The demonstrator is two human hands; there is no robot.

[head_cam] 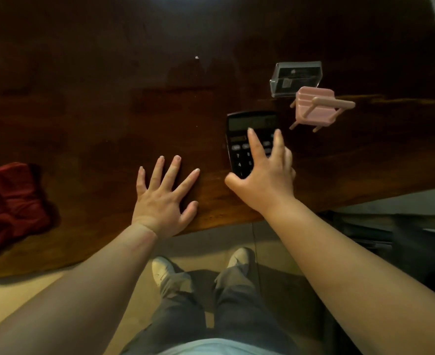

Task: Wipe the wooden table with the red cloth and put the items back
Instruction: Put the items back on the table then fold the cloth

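Fingers spread, your right hand (pixel 265 172) lies over the near part of the black calculator (pixel 247 139); your left hand (pixel 164 198) rests flat, empty, on the wooden table (pixel 109 98). Just beyond stand a pink holder (pixel 316 108) and clear card box (pixel 297 78). Far left lies the red cloth (pixel 9 203).

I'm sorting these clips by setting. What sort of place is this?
Probably an office or home desk. A black calculator under the right hand and a clear card holder sit on the dark wooden table; the left hand rests flat.
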